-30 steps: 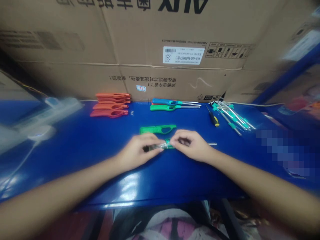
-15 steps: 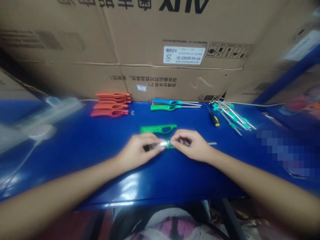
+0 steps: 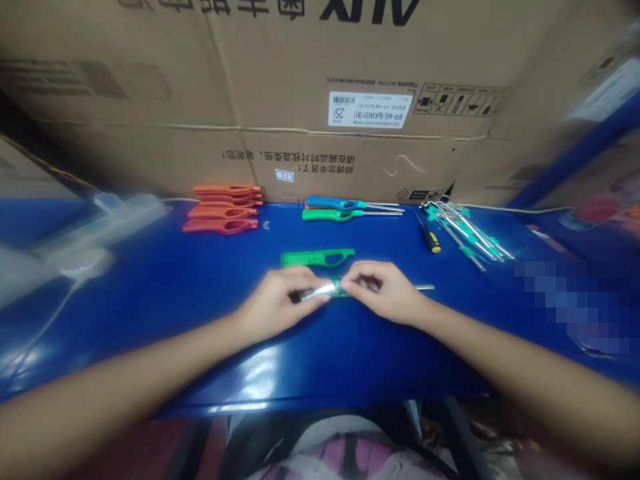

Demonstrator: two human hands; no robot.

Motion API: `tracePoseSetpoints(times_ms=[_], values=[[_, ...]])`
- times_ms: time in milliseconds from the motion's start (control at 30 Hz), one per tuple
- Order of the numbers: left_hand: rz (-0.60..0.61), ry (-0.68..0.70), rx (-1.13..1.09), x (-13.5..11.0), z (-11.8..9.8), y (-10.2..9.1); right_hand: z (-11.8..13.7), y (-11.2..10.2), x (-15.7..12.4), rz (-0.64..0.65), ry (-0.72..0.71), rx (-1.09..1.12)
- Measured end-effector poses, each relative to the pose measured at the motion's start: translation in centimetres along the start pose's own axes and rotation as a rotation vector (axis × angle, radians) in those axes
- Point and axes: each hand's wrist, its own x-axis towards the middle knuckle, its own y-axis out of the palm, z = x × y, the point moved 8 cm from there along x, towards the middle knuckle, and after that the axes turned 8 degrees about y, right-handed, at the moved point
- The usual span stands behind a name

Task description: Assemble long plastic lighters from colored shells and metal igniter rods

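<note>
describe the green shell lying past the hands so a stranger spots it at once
On the blue table, find the left hand and right hand, close together. Just beyond them lies the green shell. Unlike the green lighter farther back with its metal rod, it has none.

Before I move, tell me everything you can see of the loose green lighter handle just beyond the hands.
The green lighter handle looks like plastic: a long body, broader at the left, with an elongated opening toward its narrower right end. No metal rod shows on it. It lies on the blue table, lengthwise left to right, just beyond the left hand. It isn't gripped; whether that hand brushes its near edge, I can't tell.
</note>
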Motion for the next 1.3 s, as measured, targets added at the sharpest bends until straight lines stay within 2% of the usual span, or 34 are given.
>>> tracePoseSetpoints(times_ms=[333,900,1300], values=[[0.011,0.044,0.023,0.07,-0.57,-0.04,0.32,0.24,-0.11,0.011,-0.033,0.009],[-0.054,-0.045,0.049,0.19,0.17,-0.56,-0.53,-0.3,0.35,-0.002,0.063,0.038],[-0.047,-0.001,0.012,0.06,-0.3,-0.3,-0.31,-0.07,0.07,-0.018,0.06,0.012]])
